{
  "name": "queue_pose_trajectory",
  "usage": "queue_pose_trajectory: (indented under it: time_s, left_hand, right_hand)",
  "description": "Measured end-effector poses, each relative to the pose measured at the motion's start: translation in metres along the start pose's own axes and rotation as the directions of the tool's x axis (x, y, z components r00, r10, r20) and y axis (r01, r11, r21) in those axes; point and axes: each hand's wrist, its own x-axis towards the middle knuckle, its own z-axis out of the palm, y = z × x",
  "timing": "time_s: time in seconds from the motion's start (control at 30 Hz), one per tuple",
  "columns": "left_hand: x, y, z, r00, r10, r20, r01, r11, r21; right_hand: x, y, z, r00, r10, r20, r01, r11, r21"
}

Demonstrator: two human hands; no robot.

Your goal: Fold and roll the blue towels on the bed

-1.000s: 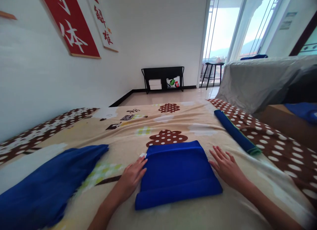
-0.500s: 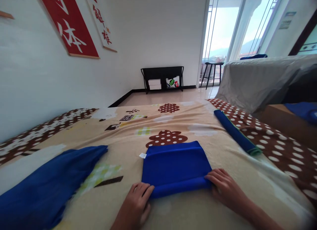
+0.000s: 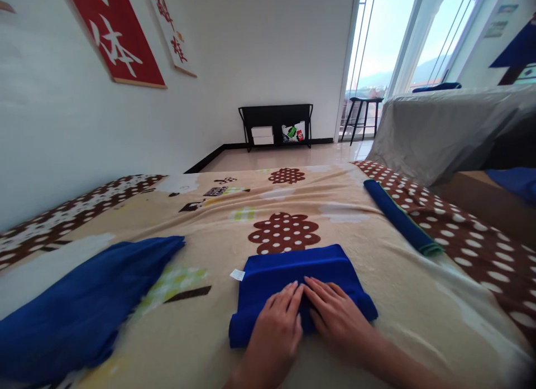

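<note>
A folded blue cloth point(image 3: 301, 260) lies flat on the bed's blanket, with a small white tag point(image 3: 237, 274) at its left edge. Its near edge is rolled into a thick tube. My left hand point(image 3: 278, 319) rests on the middle of that roll, fingers stretched out and lying on it. My right hand point(image 3: 335, 311) lies beside it, also with fingers extended on the roll. The fingertips of both hands nearly meet. Both thumbs rest low against the roll, partly hidden.
Another loose blue cloth point(image 3: 84, 305) is spread at the left. A rolled dark blue cloth point(image 3: 400, 219) with green edging lies at the right. Beneath them is a patterned blanket point(image 3: 176, 333). Beyond stand a black rack point(image 3: 276, 118), a stool point(image 3: 363, 113) and a plastic-covered piece of furniture point(image 3: 414, 132).
Both hands have moved inward from the cloth's two near corners to the middle of the roll. The near edge is rolled thicker. A blue cloth has appeared at the upper right edge.
</note>
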Motion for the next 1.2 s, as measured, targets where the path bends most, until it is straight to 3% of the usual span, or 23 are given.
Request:
queue_pose_trajectory:
  time_s: [0.07, 0.13, 0.2, 0.27, 0.37, 0.47, 0.5, 0.57, 0.67, 0.73, 0.8, 0.87, 0.93, 1.0, 1.13, 1.2]
  left_hand:
    - [-0.003, -0.014, 0.004, 0.995, -0.038, 0.091, 0.042, 0.998, -0.043]
    - [-0.019, -0.041, 0.007, 0.976, -0.176, 0.129, 0.179, 0.984, -0.006]
    - [-0.038, -0.065, 0.007, 0.947, -0.306, 0.098, 0.301, 0.952, 0.058]
    - [-0.045, -0.071, 0.004, 0.935, -0.352, 0.036, 0.346, 0.930, 0.121]
    - [-0.021, -0.046, -0.005, 0.973, -0.222, 0.055, 0.216, 0.971, 0.106]
    - [0.015, -0.024, -0.010, 0.970, -0.015, 0.241, 0.035, 0.996, -0.080]
    - [0.022, -0.026, -0.011, 0.957, -0.004, 0.290, 0.040, 0.992, -0.119]
    - [0.024, -0.042, -0.011, 0.939, -0.114, 0.326, 0.154, 0.983, -0.101]
    - [0.010, -0.072, -0.010, 0.904, -0.354, 0.240, 0.357, 0.934, 0.033]
    - [0.008, -0.075, -0.011, 0.903, -0.404, 0.146, 0.394, 0.914, 0.095]
    - [0.018, -0.063, -0.011, 0.937, -0.334, 0.107, 0.326, 0.941, 0.085]
    - [0.035, -0.047, -0.010, 0.969, -0.193, 0.156, 0.194, 0.981, 0.009]
    - [0.049, -0.044, -0.006, 0.970, -0.100, 0.223, 0.116, 0.992, -0.056]
    - [0.053, -0.057, -0.001, 0.961, -0.129, 0.243, 0.146, 0.988, -0.052]
    - [0.038, -0.103, 0.006, 0.940, -0.270, 0.209, 0.277, 0.961, -0.004]
    - [0.031, -0.115, 0.004, 0.934, -0.295, 0.202, 0.301, 0.954, 0.000]
  right_hand:
    - [0.002, 0.014, 0.000, 0.996, 0.044, 0.078, -0.048, 0.997, 0.052]
    - [-0.007, 0.039, 0.000, 0.984, 0.165, 0.062, -0.167, 0.986, 0.027]
    - [-0.017, 0.060, 0.000, 0.965, 0.262, 0.008, -0.262, 0.965, -0.026]
    - [-0.019, 0.062, -0.002, 0.956, 0.291, -0.038, -0.293, 0.954, -0.066]
    - [0.000, 0.032, -0.008, 0.989, 0.148, 0.019, -0.148, 0.989, 0.003]
    - [0.026, 0.009, -0.011, 0.983, -0.063, 0.172, 0.033, 0.985, 0.171]
    - [0.030, 0.011, -0.011, 0.978, -0.070, 0.194, 0.032, 0.982, 0.189]
    - [0.031, 0.032, -0.008, 0.984, 0.033, 0.176, -0.058, 0.988, 0.140]
    - [0.021, 0.074, -0.004, 0.959, 0.276, 0.058, -0.277, 0.961, 0.008]
    - [0.020, 0.083, -0.004, 0.944, 0.331, -0.012, -0.331, 0.943, -0.033]
    - [0.027, 0.070, -0.005, 0.967, 0.252, -0.029, -0.253, 0.968, -0.003]
    - [0.039, 0.047, -0.004, 0.995, 0.095, 0.040, -0.097, 0.992, 0.075]
    - [0.051, 0.033, -0.003, 0.991, -0.014, 0.136, -0.006, 0.990, 0.142]
    - [0.056, 0.040, 0.000, 0.985, 0.010, 0.170, -0.034, 0.990, 0.140]
    - [0.044, 0.093, 0.003, 0.970, 0.218, 0.108, -0.225, 0.972, 0.065]
    - [0.034, 0.112, 0.001, 0.958, 0.271, 0.093, -0.276, 0.960, 0.043]
